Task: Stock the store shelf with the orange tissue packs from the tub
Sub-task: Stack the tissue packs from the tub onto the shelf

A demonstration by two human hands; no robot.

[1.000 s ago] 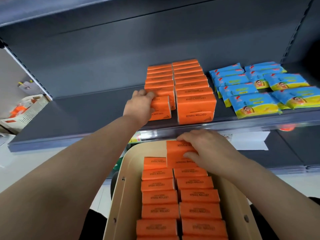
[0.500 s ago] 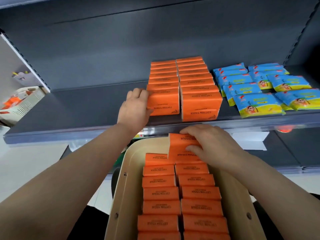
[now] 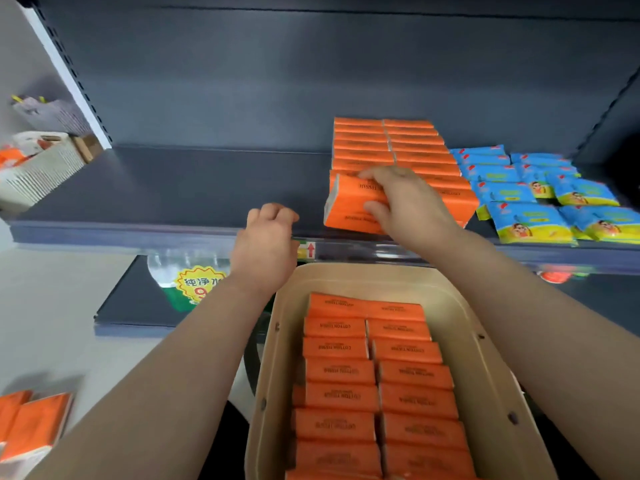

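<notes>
My right hand (image 3: 408, 202) grips an orange tissue pack (image 3: 349, 211) and holds it tilted at the front of the dark shelf (image 3: 173, 188), against the left row of shelved orange packs (image 3: 388, 147). My left hand (image 3: 266, 244) hovers loosely curled and holds nothing, just left of that pack, over the shelf's front edge. Below both hands the beige tub (image 3: 485, 341) holds two rows of orange packs (image 3: 374, 375).
Blue and yellow packs (image 3: 540, 199) fill the shelf to the right of the orange rows. A white basket (image 3: 38, 168) stands at far left. More orange packs (image 3: 27, 427) lie at bottom left. A lower shelf (image 3: 138, 306) carries a price sign.
My right hand lifted a pack out of the tub and carried it up to the shelf front. My left hand let go of the shelved pack and drew back left.
</notes>
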